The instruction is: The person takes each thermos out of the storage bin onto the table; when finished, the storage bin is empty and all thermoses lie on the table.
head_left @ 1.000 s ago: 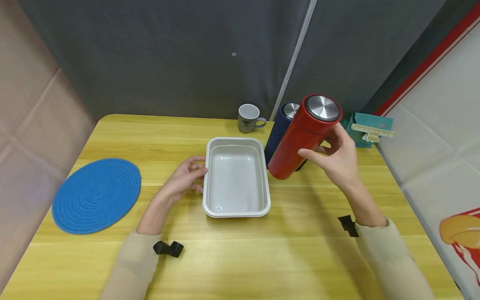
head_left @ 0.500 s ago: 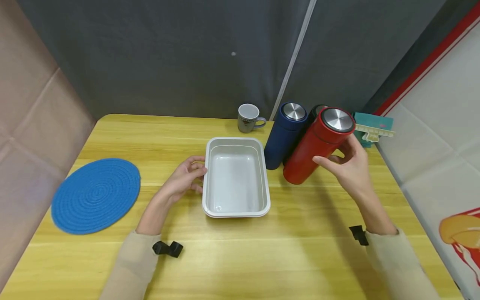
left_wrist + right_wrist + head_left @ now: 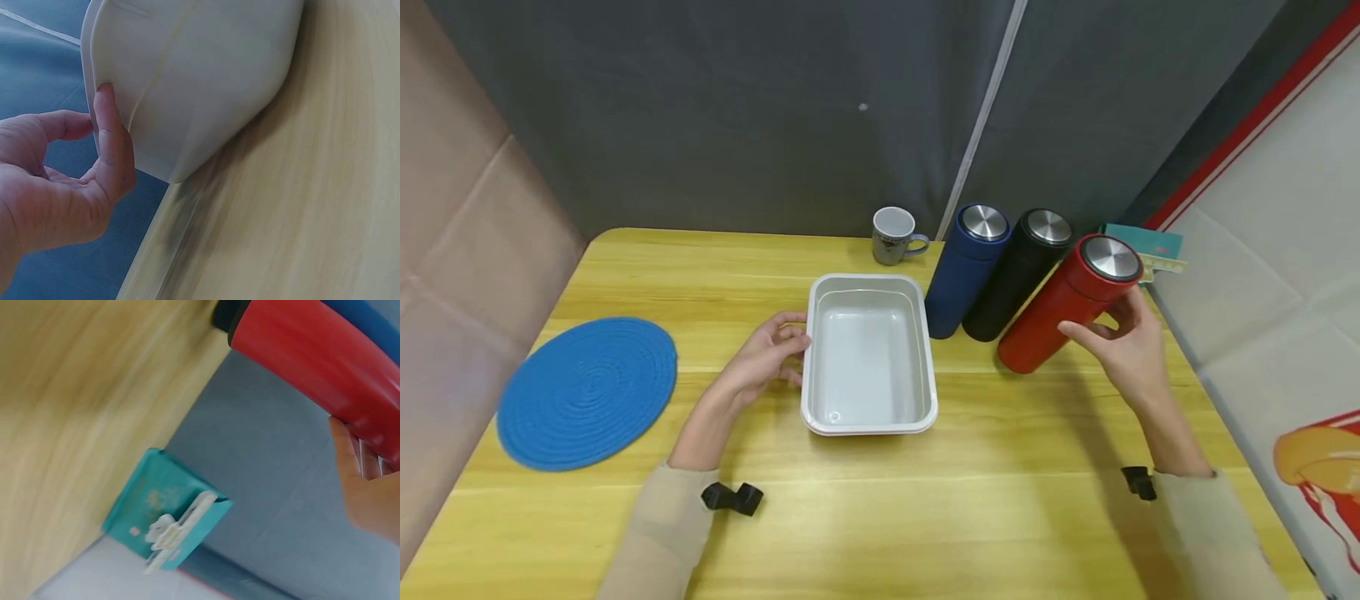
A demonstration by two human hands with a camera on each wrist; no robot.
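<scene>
Your right hand (image 3: 1123,346) has its grip closed round the upper part of the red flask (image 3: 1063,310), thumb on the near side and fingers curled behind it; the flask stands on the surface (image 3: 880,517) at the right, its base down and its steel cap (image 3: 1110,257) toward the back wall. It sits just beside the black flask (image 3: 1015,279), which in turn stands against the blue flask (image 3: 964,271) — the three make a row along the back right; whether the red one touches the black one you cannot tell from here. In the right wrist view the red flask (image 3: 325,362) runs across the top with your palm (image 3: 369,487) against it, and a teal box (image 3: 165,515) carrying a pale plastic piece (image 3: 172,531) lies by the wall behind.

Your left hand (image 3: 767,354) rests on the surface at the left side of the white tray (image 3: 808,367); its grip is loose, the thumb (image 3: 112,144) laid against the tray's outer wall (image 3: 206,81) and the other fingers half curled, clasping nothing. The tray sits in the middle of the surface, well apart from the red flask.

A grey mug (image 3: 893,236) stands behind the tray; a round blue mat (image 3: 586,392) lies far to the left.
</scene>
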